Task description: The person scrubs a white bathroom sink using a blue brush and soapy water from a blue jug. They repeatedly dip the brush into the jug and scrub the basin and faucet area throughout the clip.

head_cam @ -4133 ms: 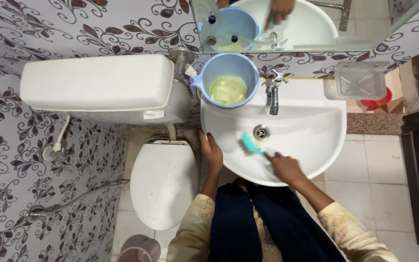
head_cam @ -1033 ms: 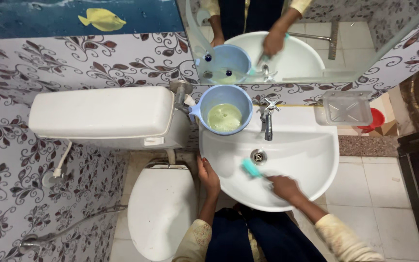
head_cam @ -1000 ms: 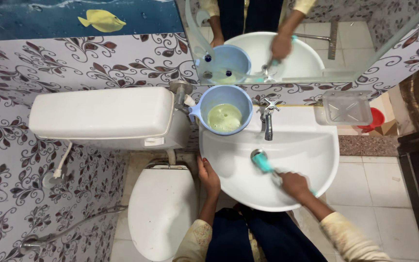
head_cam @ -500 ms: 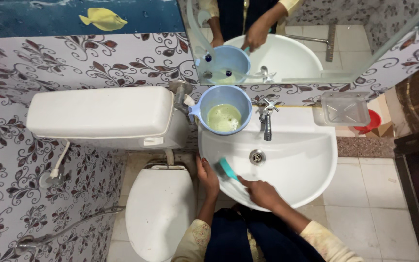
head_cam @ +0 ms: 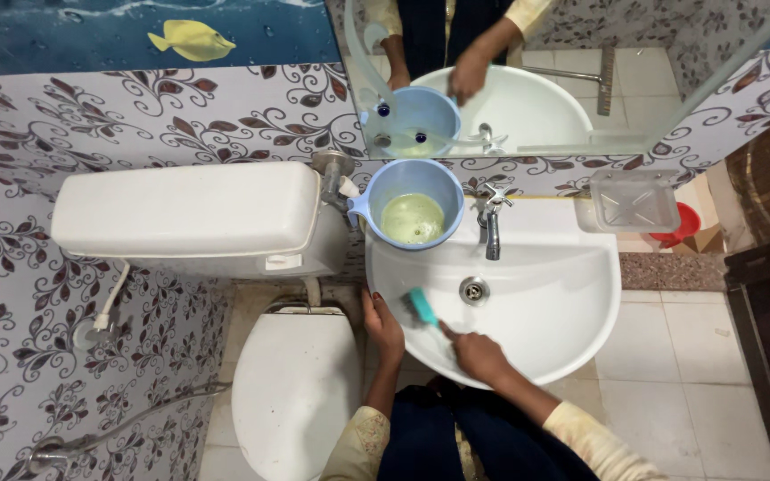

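Note:
My right hand (head_cam: pixel 477 355) grips the handle of a teal scrub brush (head_cam: pixel 421 306), whose head presses on the left inner wall of the white washbasin (head_cam: pixel 572 303). My left hand (head_cam: pixel 383 324) rests on the basin's left rim, fingers curled over the edge. The drain (head_cam: pixel 473 289) lies just right of the brush head. A blue mug (head_cam: pixel 412 205) with yellow-green liquid stands on the basin's back left ledge, beside the metal tap (head_cam: pixel 490 217).
A white toilet with closed lid (head_cam: pixel 294 392) and cistern (head_cam: pixel 189 214) stands left of the basin. A mirror (head_cam: pixel 528 71) hangs above, a clear soap dish (head_cam: pixel 627 201) at the right, a red object (head_cam: pixel 690 219) behind it. A hose (head_cam: pixel 126 419) runs along the patterned wall.
The brush swept from the basin's middle and drain area over to the left inner wall, my right hand following leftward. My left hand stayed on the rim.

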